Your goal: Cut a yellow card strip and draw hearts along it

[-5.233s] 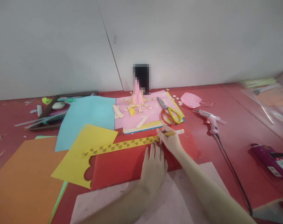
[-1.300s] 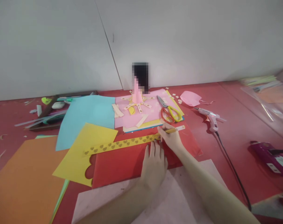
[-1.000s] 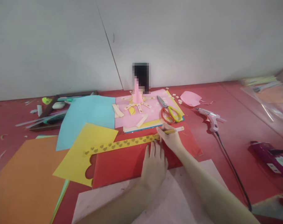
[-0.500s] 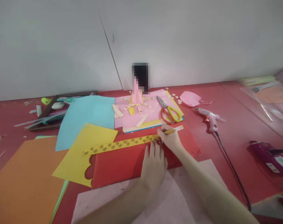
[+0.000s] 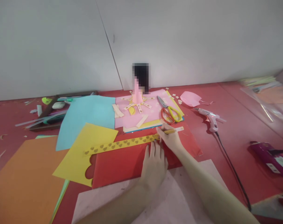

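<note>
My left hand (image 5: 153,164) lies flat with fingers stretched out on a red paper sheet (image 5: 122,163), its fingertips against a long yellow ruler (image 5: 122,143) with heart-shaped cutouts. My right hand (image 5: 170,139) is closed in a pinch on a yellow pencil (image 5: 171,131), whose tip rests at the ruler's right end. The ruler runs across the red sheet and over a yellow sheet (image 5: 85,149).
Red-and-yellow scissors (image 5: 169,112) lie on a pink sheet (image 5: 153,109) with a pink cone craft (image 5: 137,96). A glue gun (image 5: 210,119) with its cord lies to the right, a purple box (image 5: 269,158) farther right. Blue (image 5: 87,116) and orange (image 5: 24,180) sheets lie left.
Almost nothing has changed; my right hand with the pencil has shifted only slightly along the ruler's right end, and my left hand stays pressed on the red sheet.
</note>
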{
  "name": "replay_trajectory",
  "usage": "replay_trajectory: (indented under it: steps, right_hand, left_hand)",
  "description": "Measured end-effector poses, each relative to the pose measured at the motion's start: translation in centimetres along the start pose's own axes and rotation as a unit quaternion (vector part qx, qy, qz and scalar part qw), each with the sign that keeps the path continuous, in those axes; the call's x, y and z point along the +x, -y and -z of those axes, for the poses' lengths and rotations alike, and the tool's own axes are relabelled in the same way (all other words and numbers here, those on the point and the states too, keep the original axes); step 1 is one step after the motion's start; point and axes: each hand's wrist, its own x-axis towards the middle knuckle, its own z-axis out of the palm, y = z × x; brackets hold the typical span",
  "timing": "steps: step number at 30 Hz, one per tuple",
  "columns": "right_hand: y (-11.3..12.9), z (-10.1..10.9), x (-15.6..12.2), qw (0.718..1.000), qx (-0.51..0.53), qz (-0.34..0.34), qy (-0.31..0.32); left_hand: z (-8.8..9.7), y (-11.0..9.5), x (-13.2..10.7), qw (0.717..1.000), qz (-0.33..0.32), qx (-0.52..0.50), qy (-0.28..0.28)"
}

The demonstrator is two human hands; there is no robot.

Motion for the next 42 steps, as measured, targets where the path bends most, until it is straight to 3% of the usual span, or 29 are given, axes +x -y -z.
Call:
replay_trajectory:
  steps: [18, 31, 42]
  right_hand:
    - [-0.41, -0.1, 0.08, 1.0, -0.015, 0.005, -0.02]
    - [-0.54, -0.09, 0.01, 1.0, -0.008, 0.01, 0.005]
    - [-0.52, -0.18, 0.17, 0.999, -0.027, 0.015, -0.036]
  left_hand:
    - [-0.05, 0.06, 0.02, 1.0, -0.001, 0.0, -0.008]
    - [0.09, 0.06, -0.01, 1.0, 0.003, 0.0, -0.002]
    - [0.05, 0.12, 0.05, 1.0, 0.001, -0.001, 0.005]
